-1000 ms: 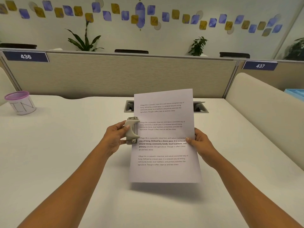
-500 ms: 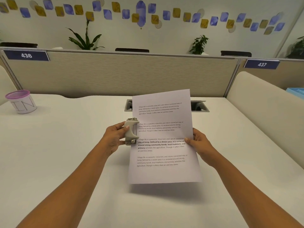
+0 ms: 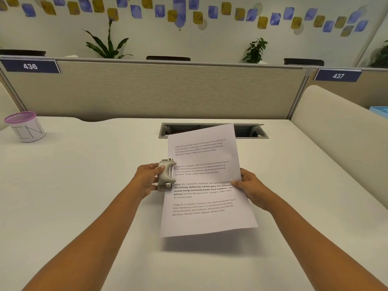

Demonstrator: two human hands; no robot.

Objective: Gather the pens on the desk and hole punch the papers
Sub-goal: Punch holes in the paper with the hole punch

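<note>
Paper (image 3: 206,185) hangs over the desk's (image 3: 84,196) middle, right hand (image 3: 251,189) pinching its right edge, left hand (image 3: 147,179) gripping the hole punch (image 3: 166,175) on its left edge; a cup (image 3: 26,128) stands at the far-left corner.

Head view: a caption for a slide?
Left hand grips a punch at one edge of a sheet; right hand holds the opposite edge.
</note>
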